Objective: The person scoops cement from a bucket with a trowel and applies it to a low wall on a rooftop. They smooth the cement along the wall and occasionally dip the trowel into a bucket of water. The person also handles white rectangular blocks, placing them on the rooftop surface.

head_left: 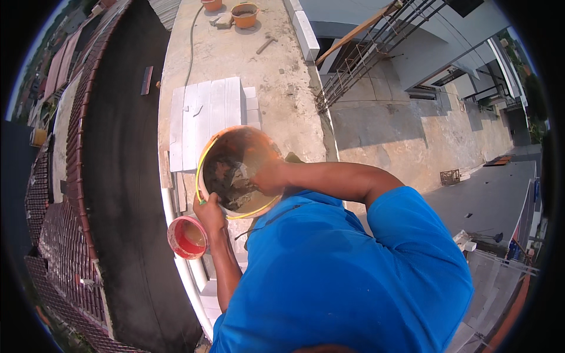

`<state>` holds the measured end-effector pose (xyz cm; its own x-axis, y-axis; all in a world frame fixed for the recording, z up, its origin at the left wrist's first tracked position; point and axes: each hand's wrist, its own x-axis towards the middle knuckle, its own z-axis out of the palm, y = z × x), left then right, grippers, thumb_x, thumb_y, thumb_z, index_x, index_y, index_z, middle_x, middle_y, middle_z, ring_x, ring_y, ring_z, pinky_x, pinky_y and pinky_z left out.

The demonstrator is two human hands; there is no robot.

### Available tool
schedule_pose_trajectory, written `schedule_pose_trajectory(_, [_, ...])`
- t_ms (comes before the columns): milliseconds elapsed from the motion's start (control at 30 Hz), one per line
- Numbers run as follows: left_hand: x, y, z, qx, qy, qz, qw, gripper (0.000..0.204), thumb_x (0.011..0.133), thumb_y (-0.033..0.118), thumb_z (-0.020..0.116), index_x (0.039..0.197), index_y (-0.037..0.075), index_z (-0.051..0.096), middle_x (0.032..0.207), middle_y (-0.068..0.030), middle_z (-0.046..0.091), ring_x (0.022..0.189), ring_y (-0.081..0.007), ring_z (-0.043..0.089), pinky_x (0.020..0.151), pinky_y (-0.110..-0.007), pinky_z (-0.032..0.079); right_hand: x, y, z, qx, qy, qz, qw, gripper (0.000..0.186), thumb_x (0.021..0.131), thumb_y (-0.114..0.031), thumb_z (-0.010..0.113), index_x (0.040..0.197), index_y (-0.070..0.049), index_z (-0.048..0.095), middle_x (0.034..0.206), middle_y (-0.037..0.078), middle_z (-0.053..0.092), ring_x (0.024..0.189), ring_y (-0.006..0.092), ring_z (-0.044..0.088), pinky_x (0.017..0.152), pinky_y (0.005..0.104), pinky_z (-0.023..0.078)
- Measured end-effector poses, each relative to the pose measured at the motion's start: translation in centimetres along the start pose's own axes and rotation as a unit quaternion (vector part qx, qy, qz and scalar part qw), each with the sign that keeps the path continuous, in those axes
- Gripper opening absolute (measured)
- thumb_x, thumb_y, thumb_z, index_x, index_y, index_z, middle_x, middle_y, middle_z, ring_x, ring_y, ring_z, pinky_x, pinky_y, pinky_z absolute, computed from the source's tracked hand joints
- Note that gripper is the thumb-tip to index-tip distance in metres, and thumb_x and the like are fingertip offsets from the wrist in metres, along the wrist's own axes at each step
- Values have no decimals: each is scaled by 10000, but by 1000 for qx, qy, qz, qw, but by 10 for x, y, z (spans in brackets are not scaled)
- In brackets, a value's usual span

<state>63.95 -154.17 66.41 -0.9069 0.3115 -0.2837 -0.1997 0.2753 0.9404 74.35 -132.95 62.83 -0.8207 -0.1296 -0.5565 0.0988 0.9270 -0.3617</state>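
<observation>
An orange bucket [244,136] with a yellow handle is tilted in front of my chest, wet grey mortar [240,185] inside it. My left hand [209,213] is closed on the bucket's near left rim, beside the end of the handle. Reaching down into the bucket, my right hand [272,176] is closed at the mortar; its fingertips and whatever they hold are hidden. A small red pail [187,237] with murky liquid stands just left of my left forearm. Beyond the bucket lie stacked white blocks [206,120].
The narrow concrete slab [282,88] drops off on the left toward a dark surface [129,194] and tiled roofs. At its far end are an orange basin [245,16], rubble and a hammer [266,45]. A steel rebar cage [371,50] leans along the right edge.
</observation>
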Motion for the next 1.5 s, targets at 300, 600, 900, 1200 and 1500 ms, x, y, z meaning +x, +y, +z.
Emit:
schedule_pose_trajectory(300, [59,53,69,-18,-56,47,997,150,806,-40,612,950,-5,635,754,-9,568,650,-113,495,601,-276,403,-32,87,-122,-32,131,167,977,288,996,-180,581,1214,-68,733,1081,144,799,1028,295,780,799,430,621])
schedule_pose_trajectory(600, [182,87,234,-17,-30,20,999,174,809,-61,604,975,-14,628,765,6,533,644,-88,458,581,-270,366,-7,201,-106,150,0,103,983,371,955,-137,625,1294,5,673,1098,190,789,1072,350,766,867,465,611])
schedule_pose_trajectory(900, [303,170,375,11,-27,-38,999,175,809,-83,609,965,-10,641,774,-14,575,643,-104,497,586,-268,398,36,448,-217,164,181,215,946,319,1076,-196,432,1117,-21,696,1018,194,785,1013,344,767,840,468,597])
schedule_pose_trajectory(1200, [434,241,509,55,-166,48,983,203,806,-29,620,1001,-42,675,787,-8,588,674,-110,525,618,-270,428,42,516,-300,168,193,194,947,192,994,-135,552,1085,3,650,907,248,753,902,432,759,791,512,605])
schedule_pose_trajectory(1500, [641,319,640,97,-373,57,921,307,805,-35,638,1102,-44,714,850,-26,666,698,-103,576,642,-263,476,149,629,-395,235,241,262,905,286,1038,-137,467,1226,34,601,1133,248,738,1090,402,724,918,507,577])
